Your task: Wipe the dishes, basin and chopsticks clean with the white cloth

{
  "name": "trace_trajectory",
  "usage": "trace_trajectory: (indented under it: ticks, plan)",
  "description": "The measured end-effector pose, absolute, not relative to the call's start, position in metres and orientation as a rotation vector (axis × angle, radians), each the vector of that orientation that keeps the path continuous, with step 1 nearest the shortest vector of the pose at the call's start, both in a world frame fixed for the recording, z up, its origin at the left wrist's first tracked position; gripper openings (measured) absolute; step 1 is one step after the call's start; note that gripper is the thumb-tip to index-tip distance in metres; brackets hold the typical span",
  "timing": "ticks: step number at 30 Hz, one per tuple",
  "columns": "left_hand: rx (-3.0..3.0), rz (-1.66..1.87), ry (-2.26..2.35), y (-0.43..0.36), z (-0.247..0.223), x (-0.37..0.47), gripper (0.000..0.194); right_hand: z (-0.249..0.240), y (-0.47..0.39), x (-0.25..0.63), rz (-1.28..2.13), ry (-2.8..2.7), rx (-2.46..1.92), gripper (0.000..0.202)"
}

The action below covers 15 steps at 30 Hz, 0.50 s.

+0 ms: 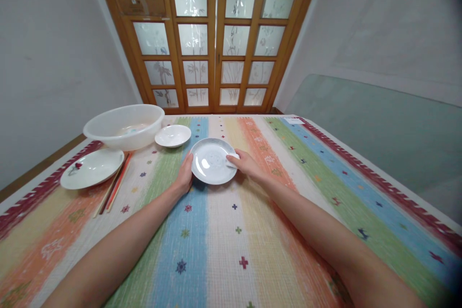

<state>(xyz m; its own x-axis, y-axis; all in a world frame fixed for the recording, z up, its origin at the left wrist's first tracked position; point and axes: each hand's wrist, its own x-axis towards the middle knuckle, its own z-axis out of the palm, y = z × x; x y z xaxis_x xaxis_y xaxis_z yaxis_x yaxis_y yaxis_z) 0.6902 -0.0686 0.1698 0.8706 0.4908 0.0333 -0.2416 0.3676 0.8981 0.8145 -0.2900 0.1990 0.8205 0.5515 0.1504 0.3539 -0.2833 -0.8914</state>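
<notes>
1. While both hands work mid-frame, the L hand [186, 173] holds the L rim of the pale plate [209, 166]; fingers close tog. along the edge, tips partly hidden, so exact spread of each: can't tell.
2. R hand [247, 162] at R rim of same plate: thumb & index pinch a small white wad [232, 160] against the upper face near the edge. Other R fingers mostly hidden; can't tell pos.
3. Plate pos.: approx. ctr. of frame, face up, btwn the hands. Contact of its base w/ the striped tablecloth [225, 260]: can't tell.
4. Small white dish [173, 135]: upper L of ctr., on cloth, near the L hand.
5. Translucent basin [126, 134]: upper L of frame, just beside small dish.
6. White plate w/ red flower motif [94, 169]: mid-L of frame, in front of basin.
7. Chopsticks [116, 185], red, dark & light: on cloth at R side of flower plate, lying slantwise.
8. Bkgd.: wood-framed glass doors [216, 21], top ctr.; gray-green panel [361, 110], R side.
</notes>
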Motion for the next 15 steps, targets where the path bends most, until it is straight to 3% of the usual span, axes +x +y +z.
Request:
trace_trajectory:
  ticks: [3,10,15]
  plan:
    - [1.121,0.429,0.19,-0.08,0.173,0.686,0.042,0.196,-0.298,0.816,0.242,-0.624,-1.836,0.035]
    - [1.164,0.081,0.077,-0.083,0.187,0.677,0.07,0.194,-0.343,0.844,0.325,-0.386,-1.792,0.031]
    - [1.232,0.153,0.104,-0.068,0.184,0.683,0.059,0.196,-0.395,0.884,0.11,-0.12,-1.949,0.019]
